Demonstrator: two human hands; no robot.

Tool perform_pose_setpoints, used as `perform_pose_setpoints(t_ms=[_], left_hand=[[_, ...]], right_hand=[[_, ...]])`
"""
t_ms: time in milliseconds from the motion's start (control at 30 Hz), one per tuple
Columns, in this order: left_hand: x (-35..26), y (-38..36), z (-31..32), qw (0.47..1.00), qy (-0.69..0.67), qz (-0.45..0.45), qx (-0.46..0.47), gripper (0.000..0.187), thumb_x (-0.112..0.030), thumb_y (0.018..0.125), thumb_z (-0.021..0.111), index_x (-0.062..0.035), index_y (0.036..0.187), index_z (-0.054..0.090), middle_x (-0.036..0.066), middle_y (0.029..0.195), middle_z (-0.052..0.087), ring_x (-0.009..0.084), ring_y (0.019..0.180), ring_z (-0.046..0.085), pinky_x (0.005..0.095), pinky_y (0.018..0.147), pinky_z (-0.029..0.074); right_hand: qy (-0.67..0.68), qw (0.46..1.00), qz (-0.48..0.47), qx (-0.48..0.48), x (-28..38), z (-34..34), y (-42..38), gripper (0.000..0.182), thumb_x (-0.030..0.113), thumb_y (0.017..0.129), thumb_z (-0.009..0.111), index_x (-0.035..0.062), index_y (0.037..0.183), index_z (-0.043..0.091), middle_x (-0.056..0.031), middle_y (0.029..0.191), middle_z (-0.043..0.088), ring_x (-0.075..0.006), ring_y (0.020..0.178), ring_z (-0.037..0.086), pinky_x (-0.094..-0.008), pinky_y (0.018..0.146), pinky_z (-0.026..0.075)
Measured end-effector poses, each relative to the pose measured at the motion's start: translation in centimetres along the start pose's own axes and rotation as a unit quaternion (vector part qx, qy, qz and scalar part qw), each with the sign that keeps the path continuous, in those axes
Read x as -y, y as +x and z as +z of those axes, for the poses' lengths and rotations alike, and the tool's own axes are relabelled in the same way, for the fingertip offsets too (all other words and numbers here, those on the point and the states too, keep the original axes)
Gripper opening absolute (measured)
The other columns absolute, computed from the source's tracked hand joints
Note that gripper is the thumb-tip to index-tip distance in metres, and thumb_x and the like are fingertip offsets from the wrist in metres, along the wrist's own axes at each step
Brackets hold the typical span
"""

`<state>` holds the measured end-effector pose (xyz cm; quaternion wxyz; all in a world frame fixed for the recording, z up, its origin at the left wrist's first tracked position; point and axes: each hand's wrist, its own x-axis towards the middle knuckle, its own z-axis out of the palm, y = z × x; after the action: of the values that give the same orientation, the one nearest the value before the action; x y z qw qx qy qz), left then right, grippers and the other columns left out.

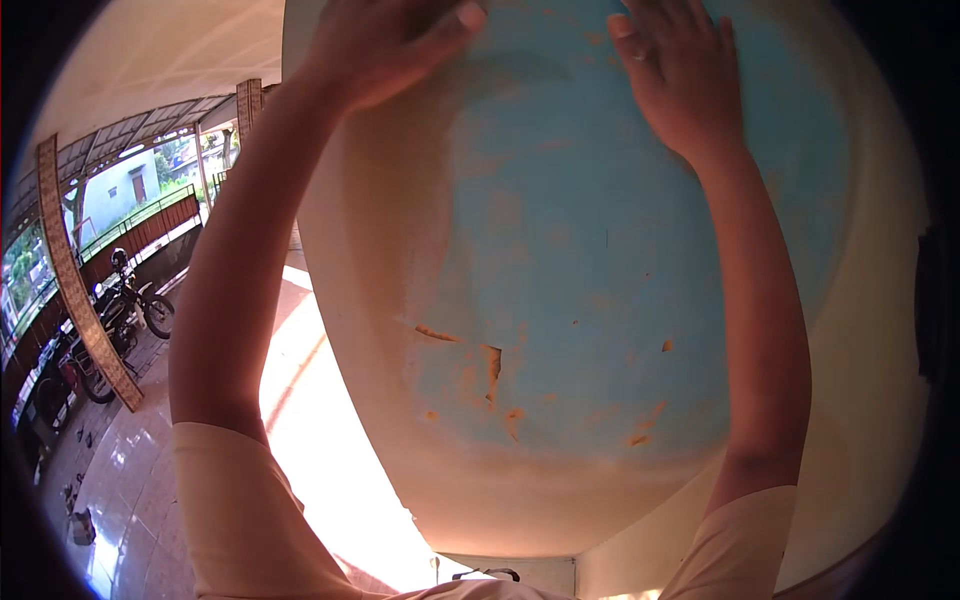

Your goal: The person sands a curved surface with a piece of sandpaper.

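Observation:
A large flat surface point(600, 250) fills the middle of the head view, worn blue in its centre and tan round its edges. Its coating has flaked in several orange-brown chips, mostly low on the blue area. At the top left, my left hand point(395, 45) is against or just over this surface, with the thumb stretched out and the other fingers partly cut off by the frame. My right hand point(685, 85) lies flat at the upper right, fingers extended, their tips out of frame. I see nothing held in either hand.
On the left, motorcycles point(120, 320) stand on a tiled floor point(145, 470) behind a slanting patterned pillar point(85, 280). Beyond them are a railing point(150, 230) and a pale building point(120, 190). Bright light falls beside the surface's left edge. Small dark items lie at lower left.

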<state>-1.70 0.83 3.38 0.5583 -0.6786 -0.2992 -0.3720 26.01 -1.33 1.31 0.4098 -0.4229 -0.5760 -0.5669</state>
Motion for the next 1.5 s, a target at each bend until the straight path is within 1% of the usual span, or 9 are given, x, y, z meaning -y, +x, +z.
perform_pose_setpoints(t_ms=[100, 267, 400, 500, 700, 1033, 1167, 1400, 1500], left_hand=[[-4.2, -3.3, 1.0, 0.992, -0.030, 0.120, -0.037, 0.081, -0.083, 0.086, 0.035, -0.0326, 0.149, 0.048, 0.013, 0.161, 0.032, 0.0388, 0.148, 0.028, 0.0553, 0.120, 0.022], [-6.1, -5.4, 0.5, 0.971, -0.105, 0.212, 0.033, 0.076, -0.078, 0.087, 0.041, -0.0325, 0.148, 0.049, 0.015, 0.160, 0.033, 0.0384, 0.147, 0.029, 0.0559, 0.120, 0.019], [-0.4, -0.2, -0.6, 0.997, -0.066, 0.046, 0.015, 0.087, -0.080, 0.093, 0.018, -0.0227, 0.158, 0.031, 0.022, 0.165, 0.014, 0.0431, 0.153, 0.005, 0.0560, 0.122, 0.004], [-1.0, 0.2, -0.4, 1.000, -0.005, 0.003, -0.011, 0.086, -0.080, 0.093, 0.023, -0.0239, 0.158, 0.030, 0.023, 0.164, 0.015, 0.0440, 0.152, 0.007, 0.0571, 0.122, 0.006], [-5.3, -4.5, -0.3, 0.990, 0.015, 0.123, 0.074, 0.090, -0.085, 0.089, 0.026, -0.0267, 0.158, 0.029, 0.021, 0.165, 0.012, 0.0434, 0.152, 0.006, 0.0580, 0.122, 0.009], [-1.3, -0.4, -0.4, 0.999, 0.023, -0.017, 0.029, 0.090, -0.082, 0.091, 0.027, -0.0230, 0.159, 0.028, 0.021, 0.166, 0.008, 0.0422, 0.153, 0.004, 0.0551, 0.123, 0.006], [-4.6, -2.2, 0.1, 0.990, 0.061, 0.115, 0.061, 0.086, -0.079, 0.092, 0.031, -0.0256, 0.159, 0.026, 0.019, 0.167, 0.007, 0.0408, 0.153, 0.004, 0.0569, 0.122, 0.006], [-0.8, -0.2, -0.8, 0.998, 0.003, -0.056, 0.022, 0.084, -0.077, 0.094, 0.032, -0.0240, 0.158, 0.029, 0.019, 0.166, 0.012, 0.0389, 0.154, 0.003, 0.0549, 0.123, 0.006], [-4.4, -2.7, 0.1, 0.998, 0.052, 0.013, 0.033, 0.087, -0.080, 0.092, 0.031, -0.0227, 0.157, 0.031, 0.019, 0.166, 0.014, 0.0404, 0.153, 0.006, 0.0548, 0.123, 0.009]], right_hand=[[0.015, 1.000, -0.001, 0.003, 0.2, -0.4, -0.1, 0.060, 0.056, 0.104, 0.032, 0.0188, 0.150, 0.043, -0.0121, 0.160, 0.033, -0.0383, 0.150, 0.023, -0.0583, 0.122, 0.013], [-0.007, 1.000, -0.001, -0.015, 0.8, -0.4, -0.5, 0.059, 0.054, 0.104, 0.035, 0.0205, 0.151, 0.042, -0.0106, 0.161, 0.032, -0.0353, 0.150, 0.022, -0.0571, 0.123, 0.013], [-0.013, 0.999, 0.010, -0.028, 1.0, -0.3, -0.5, 0.057, 0.052, 0.104, 0.037, 0.0219, 0.152, 0.041, -0.0094, 0.162, 0.031, -0.0347, 0.151, 0.022, -0.0562, 0.123, 0.014], [0.003, 0.999, 0.012, -0.035, 1.2, -0.5, -0.6, 0.055, 0.050, 0.104, 0.038, 0.0218, 0.151, 0.041, -0.0088, 0.161, 0.031, -0.0349, 0.150, 0.023, -0.0561, 0.123, 0.015], [0.006, 0.999, -0.006, -0.042, 0.9, -0.4, -0.3, 0.053, 0.047, 0.104, 0.039, 0.0207, 0.150, 0.043, -0.0100, 0.161, 0.033, -0.0361, 0.149, 0.025, -0.0567, 0.123, 0.015], [0.006, 0.999, 0.012, -0.046, 1.0, -0.6, -0.6, 0.051, 0.042, 0.103, 0.045, 0.0198, 0.149, 0.044, -0.0096, 0.160, 0.034, -0.0340, 0.149, 0.026, -0.0551, 0.123, 0.016], [0.012, 0.998, -0.001, -0.062, 0.3, 0.0, -0.5, 0.051, 0.040, 0.101, 0.050, 0.0191, 0.148, 0.046, -0.0094, 0.159, 0.036, -0.0329, 0.149, 0.028, -0.0542, 0.123, 0.017], [0.015, 0.998, -0.005, -0.068, 0.0, 0.3, -0.4, 0.052, 0.039, 0.101, 0.051, 0.0181, 0.148, 0.046, -0.0106, 0.158, 0.037, -0.0326, 0.148, 0.029, -0.0531, 0.123, 0.018], [-0.003, 0.999, 0.008, -0.049, 0.0, 0.4, -0.5, 0.052, 0.039, 0.101, 0.051, 0.0179, 0.148, 0.046, -0.0106, 0.158, 0.037, -0.0327, 0.148, 0.029, -0.0526, 0.123, 0.018]])
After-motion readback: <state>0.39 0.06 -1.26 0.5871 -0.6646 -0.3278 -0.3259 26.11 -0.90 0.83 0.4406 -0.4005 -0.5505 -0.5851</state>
